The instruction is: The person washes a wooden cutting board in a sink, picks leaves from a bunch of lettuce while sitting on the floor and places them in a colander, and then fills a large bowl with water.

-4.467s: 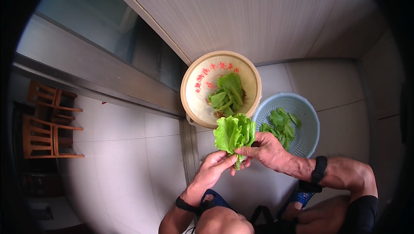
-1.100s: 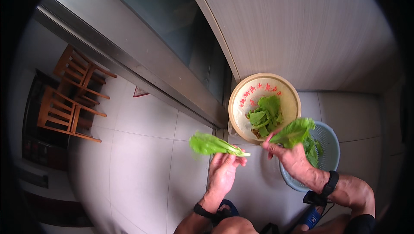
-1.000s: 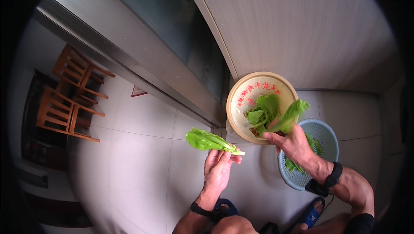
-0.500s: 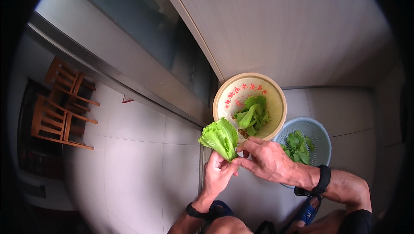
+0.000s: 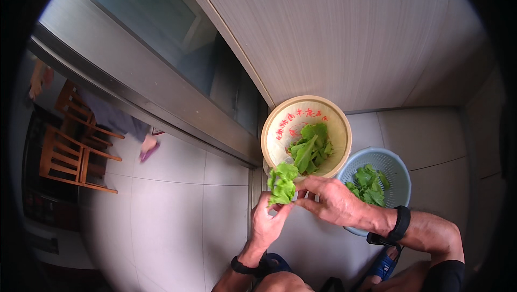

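My left hand [image 5: 267, 221] and my right hand [image 5: 329, 200] both pinch the stem end of a bunch of green leafy vegetable [image 5: 283, 182], held just in front of a cream-coloured basin [image 5: 280, 125]. That basin has red markings inside and holds several torn green leaves [image 5: 311, 147]. To its right, partly behind my right wrist, stands a blue plastic colander [image 5: 396, 165] with more green leaves [image 5: 367, 183] in it. A black band sits on each wrist.
Pale floor tiles [image 5: 172, 206] spread to the left. A metal sliding-door track and glass door [image 5: 156, 71] run diagonally, with a wood-grain wall [image 5: 344, 33] behind the basin. Wooden chairs [image 5: 70, 149] stand far left, where another person's foot [image 5: 146, 146] shows. My blue sandal [image 5: 383, 265] is below.
My hands had split the leaves, the right one reaching toward the cream basin with a leaf. Now both hands meet again on the remaining bunch in front of the basin.
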Action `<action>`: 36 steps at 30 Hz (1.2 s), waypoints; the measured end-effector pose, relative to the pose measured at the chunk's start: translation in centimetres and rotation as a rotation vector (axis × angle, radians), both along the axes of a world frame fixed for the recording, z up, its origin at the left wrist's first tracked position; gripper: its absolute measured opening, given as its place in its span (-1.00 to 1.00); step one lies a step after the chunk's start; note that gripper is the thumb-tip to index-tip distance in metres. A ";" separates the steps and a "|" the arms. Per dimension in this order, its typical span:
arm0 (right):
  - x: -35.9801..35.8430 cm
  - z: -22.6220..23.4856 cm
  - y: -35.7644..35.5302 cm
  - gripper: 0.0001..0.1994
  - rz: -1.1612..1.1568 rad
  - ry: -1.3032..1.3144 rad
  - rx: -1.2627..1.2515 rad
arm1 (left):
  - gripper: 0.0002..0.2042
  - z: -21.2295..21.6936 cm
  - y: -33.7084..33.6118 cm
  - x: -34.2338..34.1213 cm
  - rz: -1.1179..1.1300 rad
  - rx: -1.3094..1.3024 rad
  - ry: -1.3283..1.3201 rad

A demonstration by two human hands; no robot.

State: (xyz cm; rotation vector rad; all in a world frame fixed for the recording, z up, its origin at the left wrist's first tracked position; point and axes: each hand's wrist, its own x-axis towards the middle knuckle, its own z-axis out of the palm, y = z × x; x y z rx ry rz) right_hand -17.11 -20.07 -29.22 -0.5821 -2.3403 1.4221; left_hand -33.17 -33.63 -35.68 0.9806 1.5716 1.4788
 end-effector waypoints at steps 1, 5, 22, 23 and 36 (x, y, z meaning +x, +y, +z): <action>0.2 -0.4 0.2 -0.77 -0.001 -0.001 0.001 | -0.71 0.1 -0.1 -0.1 -0.001 0.001 -0.001; 0.9 -0.6 1.4 -0.74 -0.060 -0.052 -0.360 | -0.69 0.7 -0.6 -1.4 0.157 -0.009 0.734; 2.1 0.2 3.1 -0.50 0.034 -0.291 -0.690 | -0.74 -0.1 -1.1 -2.9 0.144 0.240 1.104; 2.1 0.1 3.1 -0.54 0.040 -0.264 -0.723 | -0.74 -0.1 -1.2 -3.0 0.140 0.233 1.102; 3.3 -1.5 4.0 -0.63 0.111 0.016 -0.405 | -0.63 -0.2 -0.9 -3.0 0.087 0.173 0.925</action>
